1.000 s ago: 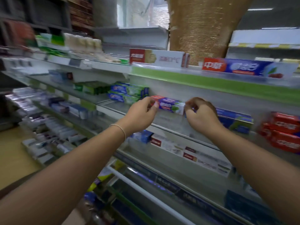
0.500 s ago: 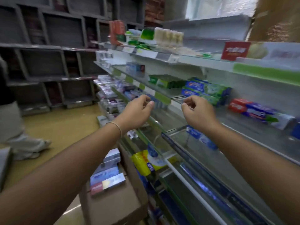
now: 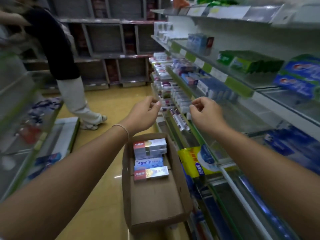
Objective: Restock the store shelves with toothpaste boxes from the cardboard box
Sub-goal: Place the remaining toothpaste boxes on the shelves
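Head view: our left hand [image 3: 143,115] and right hand [image 3: 206,115] off shelf since a second ago, fingers loosely curled, empty. Toothpaste boxes [image 3: 150,159] below fingers in cardboard box [image 3: 155,201]. Next pickup due.

Dim indoor light, glare spot on the glossy floor [image 3: 117,176], motion blur at left edge, wide-angle bending

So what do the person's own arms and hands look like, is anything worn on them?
Both forearms are bare, with no sleeves in view and no gloves. The left hand has a thin, pale bracelet around its wrist. The right hand and its wrist show nothing worn.
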Demonstrator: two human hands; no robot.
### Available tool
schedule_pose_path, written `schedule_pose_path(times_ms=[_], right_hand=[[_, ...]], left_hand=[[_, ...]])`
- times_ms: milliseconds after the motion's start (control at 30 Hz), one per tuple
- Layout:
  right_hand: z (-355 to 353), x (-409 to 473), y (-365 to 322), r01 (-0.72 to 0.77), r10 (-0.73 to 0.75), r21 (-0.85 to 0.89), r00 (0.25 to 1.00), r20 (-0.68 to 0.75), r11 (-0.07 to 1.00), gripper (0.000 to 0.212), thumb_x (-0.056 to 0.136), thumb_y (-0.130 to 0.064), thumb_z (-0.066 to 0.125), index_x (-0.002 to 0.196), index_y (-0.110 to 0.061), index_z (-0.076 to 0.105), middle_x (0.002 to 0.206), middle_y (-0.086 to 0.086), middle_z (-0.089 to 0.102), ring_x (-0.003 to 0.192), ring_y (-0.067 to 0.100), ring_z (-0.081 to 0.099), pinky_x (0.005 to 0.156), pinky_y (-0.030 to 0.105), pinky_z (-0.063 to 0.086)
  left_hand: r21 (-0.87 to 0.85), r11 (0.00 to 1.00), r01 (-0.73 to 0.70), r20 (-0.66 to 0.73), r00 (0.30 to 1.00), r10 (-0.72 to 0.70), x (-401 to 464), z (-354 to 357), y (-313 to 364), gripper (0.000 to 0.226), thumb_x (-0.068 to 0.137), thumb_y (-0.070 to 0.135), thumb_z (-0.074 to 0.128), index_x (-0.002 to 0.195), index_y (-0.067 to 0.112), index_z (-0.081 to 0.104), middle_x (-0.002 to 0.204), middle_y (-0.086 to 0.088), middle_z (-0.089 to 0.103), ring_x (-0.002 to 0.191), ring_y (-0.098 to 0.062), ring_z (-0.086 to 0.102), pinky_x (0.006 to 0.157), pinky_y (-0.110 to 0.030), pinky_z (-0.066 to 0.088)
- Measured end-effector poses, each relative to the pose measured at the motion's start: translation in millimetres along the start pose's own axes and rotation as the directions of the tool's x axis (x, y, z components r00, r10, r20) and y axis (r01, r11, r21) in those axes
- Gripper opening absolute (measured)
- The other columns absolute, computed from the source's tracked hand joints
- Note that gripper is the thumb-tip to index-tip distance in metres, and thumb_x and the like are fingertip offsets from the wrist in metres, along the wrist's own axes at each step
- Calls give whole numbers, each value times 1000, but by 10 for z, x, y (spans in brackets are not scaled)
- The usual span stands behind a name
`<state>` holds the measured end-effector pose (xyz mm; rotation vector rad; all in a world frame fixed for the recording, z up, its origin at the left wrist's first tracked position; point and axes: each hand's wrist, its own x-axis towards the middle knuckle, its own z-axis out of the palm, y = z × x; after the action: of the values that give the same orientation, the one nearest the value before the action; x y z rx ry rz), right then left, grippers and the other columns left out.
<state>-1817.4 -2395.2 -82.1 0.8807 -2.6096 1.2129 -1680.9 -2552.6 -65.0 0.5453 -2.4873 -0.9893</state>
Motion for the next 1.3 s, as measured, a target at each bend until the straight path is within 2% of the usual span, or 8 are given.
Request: schedule_pose_path(times_ms=[233,467,600,733,967,1100,1200,1300], right_hand=[[683,388,296,-85,68,104,986,151,991,13,94,-25,58,100,-16,65,91,-1,65,83,16,58,68,25,37],[1375,539,565,-184,135,136,942,308,974,21,95,-24,55,111,-15,65,102,0,66,91,18,60,71,24,38],[1696,561,669,-214,165,106,922,352,971,19,95,-22,56,110,-14,65,107,3,65,92,17,59,76,23,39],[2000,538,771,-247,200,75,901,385,966,19,93,-20,57,108,-12,66,103,4,67,95,19,61,78,26,43],[2399,374,996,-351,339,-41,856,390,935,20,95,-17,57,112,-11,65,101,4,67,96,22,62,87,40,52],[2612,223,1229,-396,404,-105,828,389,912,21,95,-15,56,113,-9,64,99,2,65,90,17,56,77,28,43],[2814,96,1482,-442,468,-161,787,402,882,24,96,-15,56,117,-9,63,107,4,66,91,14,54,76,22,38],[3082,-1,1781,-477,517,-206,735,440,854,24,96,-16,55,118,-10,63,112,6,67,94,15,57,77,24,41]], left_hand=[[64,976,207,-17,978,-206,358,274,-555,41,103,38,40,132,12,52,125,-10,61,112,-22,55,84,-28,40],[55,932,359,-7,933,-359,459,548,-1089,41,103,38,40,134,12,50,128,-8,59,115,-21,54,88,-31,43],[46,908,417,12,908,-418,479,645,-1395,37,104,35,40,132,14,49,119,-1,57,101,-13,50,76,-27,44],[27,886,464,32,885,-464,492,727,-1816,32,104,29,40,128,12,52,119,-6,61,104,-18,55,86,-34,48],[12,842,540,147,832,-536,489,923,-2520,30,104,27,39,129,12,48,111,-1,58,89,-7,52,62,-15,41],[-8,812,583,232,791,-566,482,1207,-2894,31,103,29,42,130,13,47,121,-5,60,87,-2,51,59,-12,41],[-33,785,618,293,757,-584,439,1454,-3107,35,103,26,44,135,11,45,125,-6,59,96,-6,53,63,-11,44],[-16,750,662,329,712,-621,392,1728,-3340,37,103,25,46,136,9,46,123,-2,58,110,-16,57,82,-23,50]])
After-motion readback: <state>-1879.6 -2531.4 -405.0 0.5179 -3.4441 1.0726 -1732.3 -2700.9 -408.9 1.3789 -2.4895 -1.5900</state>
